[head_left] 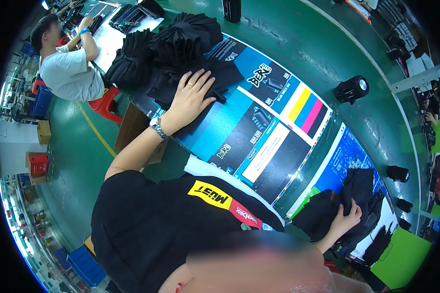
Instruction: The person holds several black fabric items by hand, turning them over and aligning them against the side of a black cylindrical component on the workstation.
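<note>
My left hand [193,96] lies with its fingers spread on a flat stack of black fabric pieces [228,74] at the table's far left. Thick gathered bundles of the same black fabric [186,39] are heaped just beyond it. Over on the right, my right hand [344,223] has its thumb and fingers closed on a black fabric piece [360,181] that sticks up above the table. More dark fabric [314,211] lies beside that hand. What the pieces are made into cannot be told.
Printed sheets in blue, black and colour stripes [220,132] cover the table between my hands. A person in a white shirt [71,73] works at the far left, near a red stool [105,107]. Black cylindrical objects [351,90] stand beyond the right edge; a green panel [402,259] is at lower right.
</note>
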A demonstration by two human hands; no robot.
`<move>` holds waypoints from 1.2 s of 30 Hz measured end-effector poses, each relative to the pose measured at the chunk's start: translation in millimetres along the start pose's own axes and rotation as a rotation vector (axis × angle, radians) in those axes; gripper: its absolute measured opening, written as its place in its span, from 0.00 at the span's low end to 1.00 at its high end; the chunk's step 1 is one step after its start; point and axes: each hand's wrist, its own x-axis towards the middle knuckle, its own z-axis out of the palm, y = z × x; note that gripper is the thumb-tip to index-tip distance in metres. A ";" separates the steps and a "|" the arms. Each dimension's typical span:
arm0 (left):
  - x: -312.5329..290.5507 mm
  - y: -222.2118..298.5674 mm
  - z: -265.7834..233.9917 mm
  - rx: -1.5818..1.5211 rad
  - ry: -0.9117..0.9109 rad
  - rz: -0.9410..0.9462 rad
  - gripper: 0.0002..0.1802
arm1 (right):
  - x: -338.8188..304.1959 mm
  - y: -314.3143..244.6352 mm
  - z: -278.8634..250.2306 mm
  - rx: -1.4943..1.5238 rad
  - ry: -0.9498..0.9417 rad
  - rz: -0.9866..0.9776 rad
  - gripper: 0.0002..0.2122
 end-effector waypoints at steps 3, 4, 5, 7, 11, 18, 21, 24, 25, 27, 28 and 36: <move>15.6 3.6 1.1 0.110 -0.035 0.023 0.30 | -3.2 -0.2 8.8 0.440 0.019 -0.017 0.09; 19.8 5.0 -5.0 0.135 -0.050 0.032 0.31 | 1.0 -20.5 2.7 0.454 0.121 -0.047 0.07; 21.8 7.1 -10.2 0.166 -0.053 0.026 0.32 | 7.6 -27.8 4.5 0.548 0.169 -0.047 0.08; 41.3 19.4 -22.3 0.128 -0.090 0.053 0.33 | 15.6 -53.1 -19.0 0.729 0.213 0.075 0.09; 56.4 35.4 -43.8 0.058 0.015 0.178 0.31 | 33.4 -63.7 -35.6 0.765 0.085 0.077 0.09; 42.2 15.2 -4.7 -0.075 -0.160 0.113 0.23 | 27.0 -41.6 -66.5 1.142 0.086 0.344 0.09; 48.1 23.3 -12.1 -0.051 -0.203 0.071 0.22 | 30.5 -44.4 -43.0 0.821 0.233 0.220 0.14; 63.5 49.4 -29.5 -0.121 -0.136 0.180 0.23 | 42.3 -44.3 -14.7 0.606 0.307 0.138 0.16; 66.2 57.4 -36.6 -0.146 -0.115 0.243 0.24 | 46.8 -40.8 -2.7 0.482 0.389 0.103 0.18; 66.6 70.4 -30.8 -0.135 -0.065 0.260 0.24 | 50.6 -23.1 22.4 0.516 0.332 0.173 0.16; 63.9 69.9 -32.0 -0.130 -0.134 0.243 0.24 | 53.0 -23.9 19.6 0.516 0.333 0.143 0.16; 85.7 87.9 -58.9 -0.443 -0.120 0.292 0.20 | 75.8 -54.2 -28.3 1.349 0.275 0.206 0.08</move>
